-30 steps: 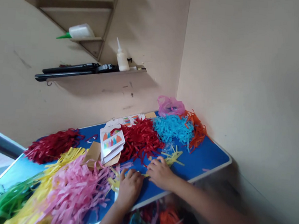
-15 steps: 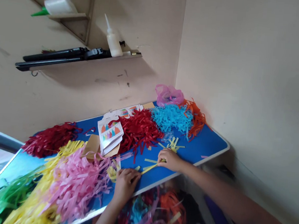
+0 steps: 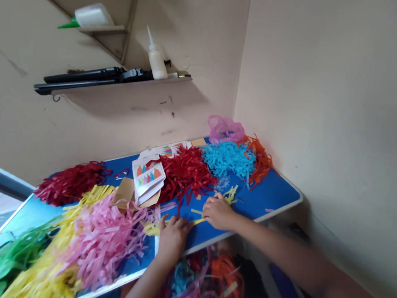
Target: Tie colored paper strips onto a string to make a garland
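Low over the table's front part, a yellow fringed paper tassel (image 3: 197, 221) stretches as a narrow twisted band between my two hands. My left hand (image 3: 171, 239) presses on its left part with bent fingers; yellow fringe (image 3: 151, 229) shows beside the fingertips. My right hand (image 3: 218, 212) is closed round the right part, and loose yellow fringe ends (image 3: 230, 195) stick out beyond it. My palms hide the parts they grip. A pile of pink paper tassels (image 3: 110, 241) lies left of my left hand.
On the blue table (image 3: 281, 188) lie red tassels (image 3: 189, 171), dark red tassels (image 3: 72, 184), light blue tassels (image 3: 229, 157), orange strips (image 3: 262, 161), yellow tassels (image 3: 45, 265) and green strips (image 3: 16, 249). Printed cards (image 3: 148, 179) stand mid-table. A wall shelf (image 3: 128, 79) bears a glue bottle (image 3: 157, 62).
My hands have come slightly closer together, the right one shifting left. The left fingers are a little more spread. The view has shifted slightly.
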The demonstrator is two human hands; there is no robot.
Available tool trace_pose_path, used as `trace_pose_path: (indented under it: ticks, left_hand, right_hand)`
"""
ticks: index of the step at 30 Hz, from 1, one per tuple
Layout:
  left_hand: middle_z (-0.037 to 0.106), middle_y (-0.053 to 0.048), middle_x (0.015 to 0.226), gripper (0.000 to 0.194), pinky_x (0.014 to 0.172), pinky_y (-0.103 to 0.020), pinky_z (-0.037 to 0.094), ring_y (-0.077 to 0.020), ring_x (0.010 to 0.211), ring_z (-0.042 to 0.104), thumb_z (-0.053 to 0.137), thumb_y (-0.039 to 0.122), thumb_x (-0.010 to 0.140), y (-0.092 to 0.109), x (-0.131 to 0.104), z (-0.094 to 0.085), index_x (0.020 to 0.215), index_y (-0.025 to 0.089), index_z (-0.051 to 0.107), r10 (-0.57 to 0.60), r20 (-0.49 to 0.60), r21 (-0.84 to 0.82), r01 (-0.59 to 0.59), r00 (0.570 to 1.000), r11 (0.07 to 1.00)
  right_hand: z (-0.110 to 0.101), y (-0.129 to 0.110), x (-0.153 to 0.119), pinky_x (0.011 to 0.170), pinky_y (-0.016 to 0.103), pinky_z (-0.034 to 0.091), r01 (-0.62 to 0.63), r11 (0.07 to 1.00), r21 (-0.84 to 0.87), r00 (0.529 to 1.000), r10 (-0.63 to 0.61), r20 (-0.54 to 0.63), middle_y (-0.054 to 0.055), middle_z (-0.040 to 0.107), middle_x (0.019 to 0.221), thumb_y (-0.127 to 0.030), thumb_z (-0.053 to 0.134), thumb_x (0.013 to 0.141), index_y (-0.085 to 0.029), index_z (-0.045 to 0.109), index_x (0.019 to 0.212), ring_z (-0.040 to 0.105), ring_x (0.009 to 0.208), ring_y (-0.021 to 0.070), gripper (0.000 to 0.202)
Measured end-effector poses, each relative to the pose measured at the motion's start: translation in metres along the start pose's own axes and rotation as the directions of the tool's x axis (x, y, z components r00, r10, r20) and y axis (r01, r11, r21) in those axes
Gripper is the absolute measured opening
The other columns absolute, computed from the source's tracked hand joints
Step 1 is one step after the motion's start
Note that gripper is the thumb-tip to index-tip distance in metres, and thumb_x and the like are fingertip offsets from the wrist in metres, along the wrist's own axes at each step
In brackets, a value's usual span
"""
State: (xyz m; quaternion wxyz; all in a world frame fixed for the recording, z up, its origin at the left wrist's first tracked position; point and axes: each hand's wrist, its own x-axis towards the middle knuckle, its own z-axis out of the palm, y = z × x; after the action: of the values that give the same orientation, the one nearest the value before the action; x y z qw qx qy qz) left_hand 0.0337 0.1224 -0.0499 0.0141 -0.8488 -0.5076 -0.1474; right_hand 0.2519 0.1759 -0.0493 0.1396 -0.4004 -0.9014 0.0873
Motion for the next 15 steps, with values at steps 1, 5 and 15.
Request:
trace_pose_path:
  ticks: [1, 5, 15]
  left_hand:
    - [0.074, -0.002, 0.096, 0.034, 0.101, -0.056, 0.026, -0.0273, 0.099, 0.062, 0.055, 0.008, 0.085, 0.001, 0.0, 0.001, 0.101, 0.033, 0.072, 0.029, 0.001, 0.0, -0.029, 1.0, 1.0]
    - [0.074, -0.004, 0.098, 0.025, 0.104, -0.057, 0.024, -0.0267, 0.097, 0.063, 0.054, 0.013, 0.088, 0.002, 0.005, 0.011, 0.097, 0.027, 0.072, 0.066, -0.048, 0.007, -0.066, 0.997, 0.998]
    - [0.077, 0.006, 0.087, 0.029, 0.114, -0.047, 0.013, -0.0152, 0.088, 0.068, 0.049, 0.019, 0.096, 0.013, -0.021, -0.058, 0.105, 0.037, 0.069, 0.251, -0.45, -0.003, -0.283, 0.857, 0.959]
  right_hand:
    - [-0.001, -0.001, 0.0, 0.097, 0.047, 0.024, 0.048, 0.999, -0.011, 0.999, -0.048, 0.006, 0.003, 0.073, 0.092, -0.023, 0.063, 0.085, -0.024, 0.073, 0.082, 0.054, 0.101, 0.0239, 0.01]
    - [0.0, -0.003, 0.003, 0.101, 0.047, 0.022, 0.162, 0.986, -0.046, 0.987, -0.162, 0.017, 0.007, 0.073, 0.094, -0.018, 0.055, 0.09, -0.019, 0.072, 0.083, 0.053, 0.106, 0.0233, 0.019]
    - [-0.046, -0.066, -0.025, 0.081, 0.034, 0.038, -0.099, 0.782, 0.615, 0.99, 0.141, -0.02, 0.003, 0.073, 0.087, -0.038, 0.065, 0.086, -0.022, 0.076, 0.081, 0.057, 0.083, 0.0184, 0.02]
